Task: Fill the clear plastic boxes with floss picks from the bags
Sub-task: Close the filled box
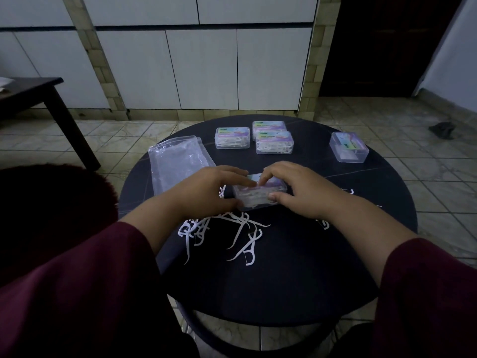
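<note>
A clear plastic box [254,196] packed with white floss picks sits mid-table on the round black table [284,280]. My left hand [206,192] grips its left end, fingers on the lid and thumb at the near corner. My right hand [296,188] grips its right end, fingertips on the lid and thumb on the front wall. Loose white floss picks [232,235] lie scattered just in front of the box. Clear plastic bags [178,161] lie flat at the left.
Three filled, closed boxes [254,136] stand at the table's far side. A further clear box [348,147] sits at the far right. A few picks [325,224] lie under my right wrist. A dark bench [38,99] stands left on the tiled floor.
</note>
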